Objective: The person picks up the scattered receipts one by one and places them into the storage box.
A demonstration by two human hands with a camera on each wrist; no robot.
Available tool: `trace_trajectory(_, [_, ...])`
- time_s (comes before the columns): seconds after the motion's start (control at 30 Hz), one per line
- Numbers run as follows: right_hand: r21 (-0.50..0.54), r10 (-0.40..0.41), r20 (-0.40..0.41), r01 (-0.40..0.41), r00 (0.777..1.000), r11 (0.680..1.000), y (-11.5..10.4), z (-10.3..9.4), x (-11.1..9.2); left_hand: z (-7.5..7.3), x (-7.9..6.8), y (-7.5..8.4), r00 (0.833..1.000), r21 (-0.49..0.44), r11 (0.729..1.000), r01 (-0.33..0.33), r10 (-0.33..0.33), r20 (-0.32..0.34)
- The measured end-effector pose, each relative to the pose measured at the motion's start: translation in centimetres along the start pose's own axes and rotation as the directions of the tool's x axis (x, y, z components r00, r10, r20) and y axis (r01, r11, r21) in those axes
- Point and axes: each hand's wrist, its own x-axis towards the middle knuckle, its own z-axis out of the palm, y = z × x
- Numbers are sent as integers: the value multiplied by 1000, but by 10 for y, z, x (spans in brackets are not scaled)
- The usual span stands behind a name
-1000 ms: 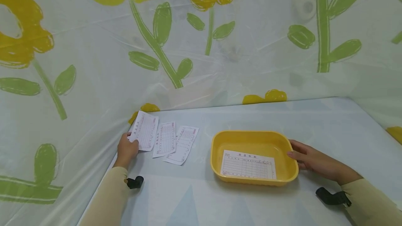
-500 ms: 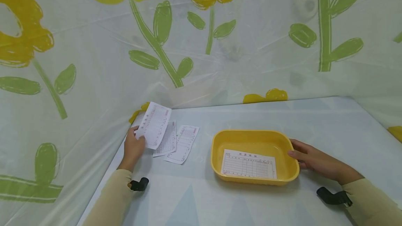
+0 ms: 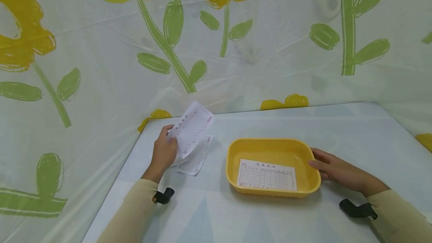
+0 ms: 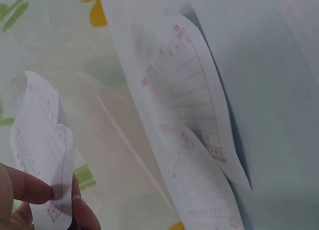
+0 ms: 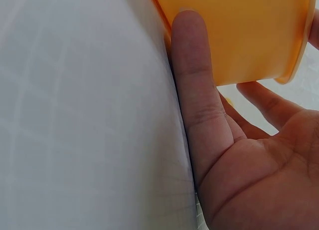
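My left hand (image 3: 164, 152) pinches a white printed receipt slip (image 3: 193, 126) by its lower left edge, thumb on the near face. This slip (image 4: 42, 140) curls in the left wrist view. Below it on the table, one receipt slip (image 3: 199, 158) lies partly covered in the head view. A second one is mostly hidden behind the hand and the held slip; the left wrist view shows two lying slips (image 4: 194, 100) overlapping. My right hand (image 3: 341, 171) holds the right end of a yellow plastic tray (image 3: 270, 143), thumb at the rim, fingers along the outer wall (image 5: 249, 35).
Another receipt slip (image 3: 266, 175) lies flat inside the tray. The table (image 3: 216, 216) has a pale blue-white cover. A flower-printed curtain (image 3: 270, 70) stands along its back and left sides. Black wrist mounts (image 3: 164, 196) stick out from both sleeves.
My left hand has lifted the slip and carried it to the right, over the other slips on the table. The right hand and tray have stayed in place.
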Motion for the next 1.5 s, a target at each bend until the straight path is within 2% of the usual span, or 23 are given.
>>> trace_trajectory(0.13, [-6,1,0,-1,1000,1000,-1,0,0,12,-6,19,994,19,994,-107,107,18])
trace_trajectory(0.3, [-15,-4,1,4,1000,1000,0,0,1,29,-13,40,976,55,974,-218,215,43])
trace_trajectory(0.5, [-18,-14,4,14,1000,1000,0,0,1,46,-22,63,957,32,962,-270,265,121])
trace_trajectory(0.67, [-5,-14,5,15,1000,1000,0,2,2,57,-27,75,939,34,949,-314,305,159])
trace_trajectory(0.9, [-10,-22,4,22,1000,1000,0,2,1,69,-31,83,920,7,943,-333,323,223])
trace_trajectory(1.1, [-1,-35,7,35,999,999,1,0,0,78,-33,90,905,20,937,-349,331,268])
trace_trajectory(1.3, [-7,-42,9,42,999,999,2,-2,-1,87,-34,96,879,27,925,-379,351,323])
trace_trajectory(1.5, [-3,-45,15,45,999,999,2,-2,-3,98,-37,104,864,45,927,-372,328,381])
